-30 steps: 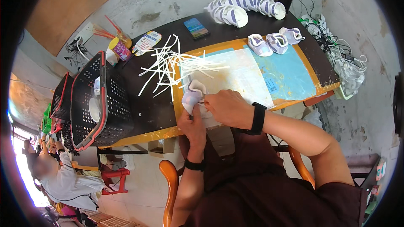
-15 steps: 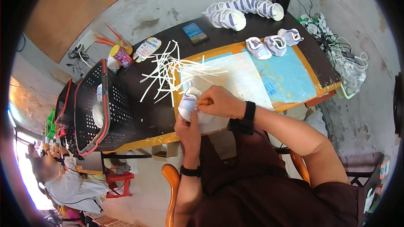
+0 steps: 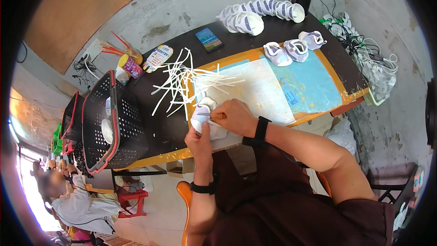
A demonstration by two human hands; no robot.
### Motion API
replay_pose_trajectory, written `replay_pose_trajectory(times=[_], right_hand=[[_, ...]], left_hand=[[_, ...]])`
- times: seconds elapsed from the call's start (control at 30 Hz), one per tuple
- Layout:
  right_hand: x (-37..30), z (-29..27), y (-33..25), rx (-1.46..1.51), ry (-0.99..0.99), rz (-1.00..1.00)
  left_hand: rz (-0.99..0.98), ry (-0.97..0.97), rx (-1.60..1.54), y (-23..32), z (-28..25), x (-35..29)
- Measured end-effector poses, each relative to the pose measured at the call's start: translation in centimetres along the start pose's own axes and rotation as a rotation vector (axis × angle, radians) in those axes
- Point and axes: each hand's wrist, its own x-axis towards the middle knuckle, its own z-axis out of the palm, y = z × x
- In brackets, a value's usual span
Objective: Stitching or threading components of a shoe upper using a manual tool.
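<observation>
My left hand (image 3: 200,137) cups a small white baby shoe (image 3: 207,119) at the near edge of the table. My right hand (image 3: 236,116) rests on top of the shoe and grips a thin tool with an orange handle (image 3: 212,115), its metal tip pointing left across the shoe. A loose heap of white strips (image 3: 189,82) lies on the table just beyond the shoe. The shoe's underside is hidden by my hands.
Black mesh baskets with red rims (image 3: 111,123) stand at the left. Three finished small shoes (image 3: 295,48) and a row of stacked ones (image 3: 259,12) sit at the back right, by a phone (image 3: 209,39). A blue and white mat (image 3: 291,86) covers the table. Another person (image 3: 75,200) sits lower left.
The shoe and both hands have stayed at the table's near edge. My right hand has shifted slightly on the shoe, and the tool now lies across it.
</observation>
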Motion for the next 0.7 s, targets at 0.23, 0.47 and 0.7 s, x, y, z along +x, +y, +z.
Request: replay_pose_trajectory(times=[0.23, 0.47, 0.7], right_hand=[[0.9, 0.1, 0.4, 0.076, -0.186, 0.117], [1.2, 0.3, 0.5, 0.149, -0.227, 0.055], [0.7, 1.2, 0.0, 0.318, -0.166, 0.052]], left_hand=[[-0.083, -0.088, -0.278, 0.8, -0.9, 0.2], [-0.164, -0.218, -0.322, 1.0, -2.2, 0.4], [-0.192, -0.242, -0.408, 1.1, -2.3, 0.6]])
